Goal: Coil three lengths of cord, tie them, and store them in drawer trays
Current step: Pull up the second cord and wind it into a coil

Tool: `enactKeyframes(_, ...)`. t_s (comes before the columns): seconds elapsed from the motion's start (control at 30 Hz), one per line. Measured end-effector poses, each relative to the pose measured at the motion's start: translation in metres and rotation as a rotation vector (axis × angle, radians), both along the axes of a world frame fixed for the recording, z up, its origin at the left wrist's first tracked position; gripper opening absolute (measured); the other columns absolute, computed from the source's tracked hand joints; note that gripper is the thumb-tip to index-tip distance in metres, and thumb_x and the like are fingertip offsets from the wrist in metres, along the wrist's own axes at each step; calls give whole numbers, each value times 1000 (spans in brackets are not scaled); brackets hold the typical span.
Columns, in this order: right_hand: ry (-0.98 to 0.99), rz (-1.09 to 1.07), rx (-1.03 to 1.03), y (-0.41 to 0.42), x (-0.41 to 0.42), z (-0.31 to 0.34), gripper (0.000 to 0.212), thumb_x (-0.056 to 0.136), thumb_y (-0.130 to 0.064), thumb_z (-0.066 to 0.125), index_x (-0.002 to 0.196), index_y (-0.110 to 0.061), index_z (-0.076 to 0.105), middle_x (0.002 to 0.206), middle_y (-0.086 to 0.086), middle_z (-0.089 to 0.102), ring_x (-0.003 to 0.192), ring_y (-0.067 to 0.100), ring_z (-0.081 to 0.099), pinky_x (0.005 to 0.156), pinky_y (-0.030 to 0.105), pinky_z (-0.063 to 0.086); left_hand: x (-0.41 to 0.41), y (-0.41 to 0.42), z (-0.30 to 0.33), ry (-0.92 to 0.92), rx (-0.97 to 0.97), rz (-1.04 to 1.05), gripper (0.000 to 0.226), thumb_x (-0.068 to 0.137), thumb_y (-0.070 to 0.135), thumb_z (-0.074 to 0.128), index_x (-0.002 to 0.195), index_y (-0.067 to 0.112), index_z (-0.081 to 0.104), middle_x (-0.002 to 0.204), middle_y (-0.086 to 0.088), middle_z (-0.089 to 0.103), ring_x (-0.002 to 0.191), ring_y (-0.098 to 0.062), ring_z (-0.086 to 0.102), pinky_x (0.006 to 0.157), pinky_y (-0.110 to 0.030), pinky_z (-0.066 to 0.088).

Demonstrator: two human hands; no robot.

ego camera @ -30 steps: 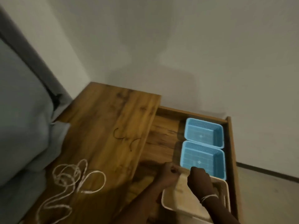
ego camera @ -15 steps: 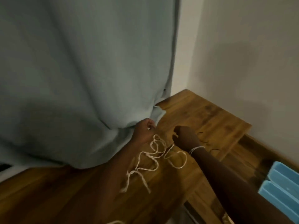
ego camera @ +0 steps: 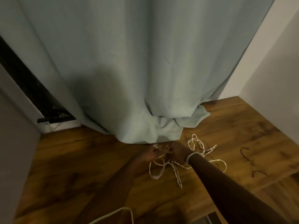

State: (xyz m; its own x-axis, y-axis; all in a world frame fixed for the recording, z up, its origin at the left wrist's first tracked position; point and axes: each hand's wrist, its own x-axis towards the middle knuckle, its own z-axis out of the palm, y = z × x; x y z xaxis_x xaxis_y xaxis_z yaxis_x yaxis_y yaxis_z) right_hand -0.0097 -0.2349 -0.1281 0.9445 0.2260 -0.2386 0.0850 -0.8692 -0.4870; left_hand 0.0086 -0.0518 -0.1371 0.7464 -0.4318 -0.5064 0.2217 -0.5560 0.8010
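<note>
At the near edge of the wooden desk (ego camera: 80, 183) we see a pale loop of cord (ego camera: 123, 212) running out of the bottom of the view, lying well apart from the rest. Farther in, our two forearms reach forward over the desk, the right one crossing from the lower right. Beneath and around them lies the loose white cord (ego camera: 175, 172), uncoiled, with one long end trailing toward us, loops spread flat between the wrists, a wide loop passing out to the right of the right forearm, and more loops bunched just beyond the right wrist. The left hand (ego camera: 149, 155) has its fingers curled, pinching a strand of the cord near its fingertips; the right hand (ego camera: 177, 152) is just beside it, nearly touching, fingers curled down onto the same strand, though the dim light and blur keep us from seeing the exact hold. A thin pale band (ego camera: 192, 156) circles the right wrist. To the right, well apart from the cord, two short dark curved bits of thread (ego camera: 246, 153) lie on the wood. Just beyond the hands, the hem of a grey-green curtain (ego camera: 145, 62) bunches on the desk and rises up the frame. A pale wall (ego camera: 267, 70) stands at far right, and a dark gap (ego camera: 24, 88) shows at far left.
</note>
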Motion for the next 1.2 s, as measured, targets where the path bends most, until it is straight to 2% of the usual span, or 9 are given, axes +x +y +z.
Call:
enactKeyframes(0.13, -97, -21, 86, -6, 7, -4, 15, 87, -9, 69, 98, -3, 74, 108, 16, 70, 100, 25, 66, 80, 15, 42, 28, 13, 19, -128, 152, -260, 63, 73, 69, 64, 122, 30, 65, 125, 8, 66, 114, -16, 63, 101, -33, 47)
enactKeyframes(0.3, -240, -95, 355, -10, 22, 12, 18, 90, -20, 66, 101, -8, 74, 98, 7, 75, 90, 19, 69, 81, 26, 53, 53, 26, 62, -314, 233, -385, 8, 80, 22, 71, 79, 15, 74, 82, -7, 75, 71, -11, 68, 71, -24, 54)
enactKeyframes(0.43, -323, -119, 523, -18, 43, 59, 10, 91, -13, 68, 94, -10, 76, 91, 10, 76, 82, 11, 68, 77, 20, 51, 69, 37, 93, -467, 165, -303, 28, 92, 34, 62, 70, 20, 73, 82, -6, 76, 80, -16, 70, 82, -29, 52)
enactKeyframes(0.57, -409, -151, 685, -33, 70, 117, 10, 90, -13, 69, 96, -9, 75, 90, 7, 75, 81, 2, 66, 80, 22, 53, 71, 38, 140, -409, -319, -26, 22, 96, 14, 56, 81, 16, 72, 77, -20, 69, 73, -24, 69, 86, -43, 50)
enactKeyframes(0.77, -194, -35, 1025, -29, 80, 199, 25, 89, 3, 65, 109, -12, 64, 85, -4, 70, 78, 12, 70, 74, 35, 59, 64, 0, 234, -249, -974, 11, 23, 96, 25, 47, 94, 11, 64, 53, 6, 40, 46, -9, 42, 63, -31, 50)
enactKeyframes(0.87, -4, 101, 1060, -20, 78, 218, 33, 88, 10, 61, 114, -10, 60, 97, 8, 63, 95, 27, 64, 83, 42, 59, 63, -24, 269, -284, -1145, 101, 31, 104, 28, 33, 97, 9, 56, 60, 3, 57, 56, -14, 58, 66, -31, 51)
enactKeyframes(0.97, 173, 177, 999, -16, 70, 226, 21, 95, 1, 54, 116, -4, 56, 100, 17, 68, 104, 41, 64, 92, 52, 53, 69, -36, 287, -298, -1277, 188, 29, 105, 27, 30, 94, 12, 52, 100, -10, 74, 96, -25, 71, 87, -38, 55)
enactKeyframes(1.07, 307, 125, 1075, -18, 59, 240, 20, 102, -11, 44, 115, -5, 58, 76, 12, 60, 77, 35, 70, 81, 49, 59, 76, -41, 293, -413, -1265, 162, 14, 104, 15, 35, 100, 13, 48, 133, -20, 57, 125, -35, 57, 107, -44, 41)
enactKeyframes(1.2, 387, 127, 1110, -35, 50, 266, 36, 103, -28, 40, 120, -4, 61, 82, 15, 62, 45, 17, 60, 50, 31, 58, 77, -45, 292, -581, -1102, 217, 23, 101, 11, 43, 121, 22, 36, 141, -20, 51, 128, -36, 53, 112, -47, 34)
